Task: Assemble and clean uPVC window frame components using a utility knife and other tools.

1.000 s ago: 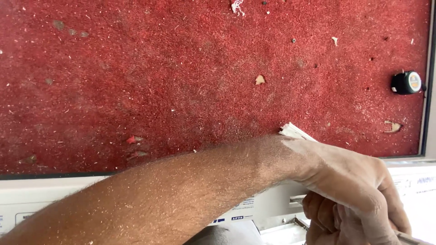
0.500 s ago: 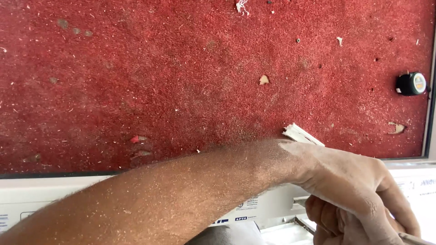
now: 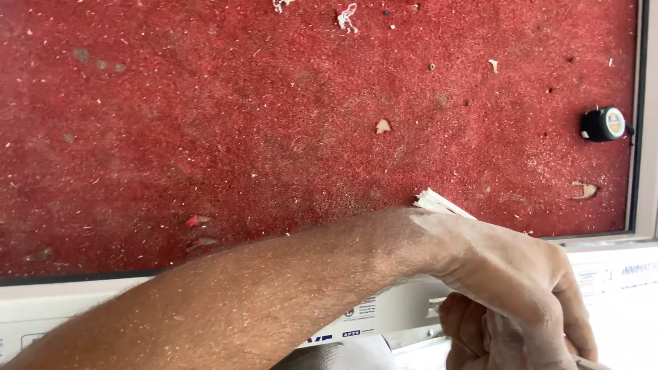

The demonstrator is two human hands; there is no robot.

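Note:
My left forearm reaches in from the lower left, and my left hand [image 3: 521, 274] is closed in a fist over a white window-frame profile [image 3: 384, 308] at the bottom edge. The end of a thin white strip [image 3: 439, 203] pokes out behind the wrist and appears to run into that fist. Curled fingers of my right hand [image 3: 469, 332] show just beneath the left hand, mostly hidden by it. What they hold cannot be seen.
A red felt-covered worktop [image 3: 274, 137] fills the view, littered with dust, chips and white thread scraps [image 3: 346, 15]. A small black tape measure [image 3: 603, 124] lies at the far right. A pale frame edge [image 3: 648, 116] runs along the right side.
Both hands stay in place over the white profile; the view has only shifted slightly.

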